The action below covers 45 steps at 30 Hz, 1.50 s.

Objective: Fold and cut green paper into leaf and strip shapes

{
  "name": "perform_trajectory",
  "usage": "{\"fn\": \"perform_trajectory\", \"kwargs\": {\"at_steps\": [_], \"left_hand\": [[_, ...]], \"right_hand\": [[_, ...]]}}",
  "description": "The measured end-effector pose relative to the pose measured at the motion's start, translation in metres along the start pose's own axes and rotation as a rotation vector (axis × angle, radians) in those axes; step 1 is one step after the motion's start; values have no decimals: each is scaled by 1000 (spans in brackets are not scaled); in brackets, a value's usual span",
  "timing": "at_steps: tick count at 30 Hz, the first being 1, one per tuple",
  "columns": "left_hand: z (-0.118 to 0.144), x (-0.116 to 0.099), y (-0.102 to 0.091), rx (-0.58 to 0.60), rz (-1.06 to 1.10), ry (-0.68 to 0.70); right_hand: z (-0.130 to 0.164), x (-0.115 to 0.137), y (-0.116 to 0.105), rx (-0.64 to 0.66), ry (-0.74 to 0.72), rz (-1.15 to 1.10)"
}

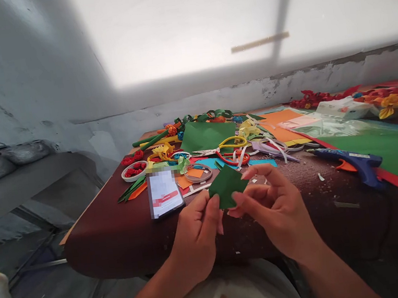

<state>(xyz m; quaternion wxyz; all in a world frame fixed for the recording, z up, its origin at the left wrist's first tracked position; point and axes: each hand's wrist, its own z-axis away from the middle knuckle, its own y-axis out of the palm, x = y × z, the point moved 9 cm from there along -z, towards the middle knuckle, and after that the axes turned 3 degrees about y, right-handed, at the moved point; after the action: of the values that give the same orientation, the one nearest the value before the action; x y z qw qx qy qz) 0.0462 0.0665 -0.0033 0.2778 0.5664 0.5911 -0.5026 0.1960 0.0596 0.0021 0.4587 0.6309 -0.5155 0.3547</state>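
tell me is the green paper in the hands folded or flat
Folded, it seems: the small green paper shows a crease ridge, pinched between the left hand and right hand.

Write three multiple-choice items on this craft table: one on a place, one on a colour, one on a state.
1. Where does the phone lie?
A. on the table, left of the hands
B. on the floor
C. under the glue gun

2. What colour is the paper piece in the hands?
A. yellow
B. green
C. white

3. How is the paper piece held?
A. by both hands
B. by one hand
C. by neither hand

Answers: 1 A, it rests on the table beside the left hand. 2 B, it is dark green. 3 A, the left hand and right hand both pinch it.
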Motion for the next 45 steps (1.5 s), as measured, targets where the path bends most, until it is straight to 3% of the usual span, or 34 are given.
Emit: {"fn": "perform_trajectory", "kwargs": {"at_steps": [3, 8, 10, 13, 15, 19, 23, 29, 40, 42, 45], "left_hand": [[-2, 0, -4, 192, 110, -30], [0, -4, -6, 587, 69, -109], [-7, -7, -13, 510, 101, -83], [-13, -14, -36, 96, 185, 64], [-3, -22, -39, -57, 71, 193], [18, -51, -25, -101, -211, 488], [14, -52, -37, -223, -199, 443], [8, -52, -37, -170, -123, 435], [-2, -57, -31, -29, -129, 371], [-3, -59, -31, -40, -142, 365], [-5, -57, -30, -71, -132, 321]], "right_hand": [[7, 26, -11, 101, -252, 169], [25, 47, 7, 458, -552, 428], [27, 54, 9, 416, -654, 456], [27, 57, 5, 195, -737, 504], [26, 53, 6, 99, -719, 544], [26, 46, 12, 66, -660, 541], [22, 40, 13, 102, -537, 410], [14, 32, 12, 90, -411, 245], [8, 31, 11, 193, -403, 372], [5, 28, 10, 192, -328, 331], [-3, 14, 2, 100, -104, 184]]}}
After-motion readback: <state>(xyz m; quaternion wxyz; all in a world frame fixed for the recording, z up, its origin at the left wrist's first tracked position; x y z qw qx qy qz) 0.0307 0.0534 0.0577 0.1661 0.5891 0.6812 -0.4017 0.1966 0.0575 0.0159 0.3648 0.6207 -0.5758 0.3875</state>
